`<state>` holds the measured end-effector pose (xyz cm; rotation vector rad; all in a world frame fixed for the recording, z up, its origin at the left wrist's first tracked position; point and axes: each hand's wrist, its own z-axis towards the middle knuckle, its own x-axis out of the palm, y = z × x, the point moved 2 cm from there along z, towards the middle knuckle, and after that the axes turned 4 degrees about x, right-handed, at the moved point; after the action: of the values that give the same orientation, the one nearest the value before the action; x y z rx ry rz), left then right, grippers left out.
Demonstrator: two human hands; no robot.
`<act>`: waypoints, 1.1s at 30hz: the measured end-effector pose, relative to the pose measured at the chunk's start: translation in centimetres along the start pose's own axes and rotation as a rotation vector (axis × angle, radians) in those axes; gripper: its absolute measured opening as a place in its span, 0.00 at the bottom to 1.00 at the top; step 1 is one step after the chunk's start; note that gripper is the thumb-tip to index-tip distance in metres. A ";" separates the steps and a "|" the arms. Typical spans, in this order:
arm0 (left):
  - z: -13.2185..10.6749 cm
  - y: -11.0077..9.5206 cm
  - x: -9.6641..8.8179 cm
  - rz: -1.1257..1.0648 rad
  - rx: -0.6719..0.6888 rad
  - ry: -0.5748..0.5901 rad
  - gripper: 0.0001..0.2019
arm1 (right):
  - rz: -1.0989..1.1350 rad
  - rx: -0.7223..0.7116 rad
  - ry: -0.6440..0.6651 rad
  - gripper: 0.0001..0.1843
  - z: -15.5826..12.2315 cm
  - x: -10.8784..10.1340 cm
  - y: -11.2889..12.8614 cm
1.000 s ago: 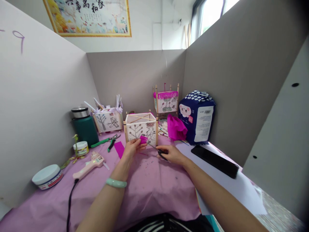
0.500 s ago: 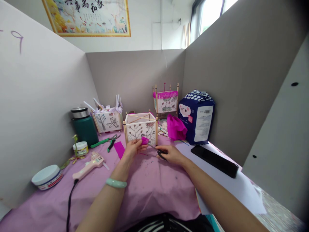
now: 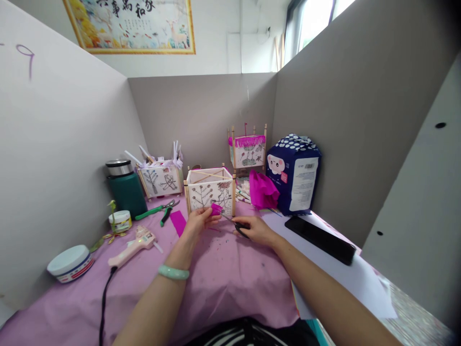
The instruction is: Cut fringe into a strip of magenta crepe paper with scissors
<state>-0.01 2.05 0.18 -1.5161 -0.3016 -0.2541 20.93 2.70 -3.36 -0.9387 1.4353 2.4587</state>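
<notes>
My left hand (image 3: 200, 221) pinches a small magenta paper piece (image 3: 216, 209) whose right edge looks cut into fringe. In my right hand (image 3: 255, 230) is a pair of black-handled scissors (image 3: 241, 231), its blades pointing left at the paper's edge. Just behind both hands stands a white box lantern (image 3: 205, 192) with wooden corner posts and drawn plants on its side. A flat magenta strip (image 3: 177, 223) lies on the cloth left of my left hand. Small dark bits are scattered on the cloth below the scissors.
At left are a pink glue gun (image 3: 135, 247), green-handled pliers (image 3: 158, 211), a green bottle (image 3: 126, 190) and a white tub (image 3: 70, 264). Crumpled magenta paper (image 3: 263, 190), a dark blue package (image 3: 293, 175) and a black phone-like slab (image 3: 320, 239) are at right. A fringed lantern (image 3: 248, 151) stands behind.
Almost nothing differs. The magenta piece and the scissors have shifted only very slightly, while both hands keep their places.
</notes>
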 end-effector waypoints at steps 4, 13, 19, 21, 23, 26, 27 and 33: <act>0.1 0.0 -0.1 0.001 0.007 0.002 0.04 | 0.005 -0.006 -0.005 0.23 0.1 0.1 -0.2; -0.4 -0.3 0.2 -0.022 0.020 0.010 0.02 | 0.001 -0.004 -0.014 0.22 0.2 0.1 -0.4; -0.3 -0.2 0.2 0.005 -0.005 0.007 0.05 | 0.012 0.004 0.001 0.23 0.1 0.0 -0.3; -0.3 -0.2 0.2 0.013 -0.009 0.008 0.05 | 0.012 0.003 0.002 0.23 0.1 -0.1 -0.2; -0.3 -0.2 0.2 0.013 -0.009 0.014 0.04 | 0.008 0.003 0.001 0.23 0.1 -0.1 -0.2; -0.4 -0.2 0.2 0.007 -0.004 0.018 0.03 | 0.004 0.003 -0.005 0.24 0.0 -0.1 -0.1; -0.4 -0.2 0.2 0.006 -0.003 0.022 0.03 | 0.002 0.003 -0.004 0.24 0.0 0.0 -0.1; -0.4 0.0 0.2 0.019 -0.011 0.047 0.03 | -0.003 0.004 -0.014 0.25 0.0 0.1 -0.2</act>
<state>0.19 1.64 0.22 -1.5211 -0.2487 -0.2765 20.98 2.82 -3.55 -0.9202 1.4325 2.4545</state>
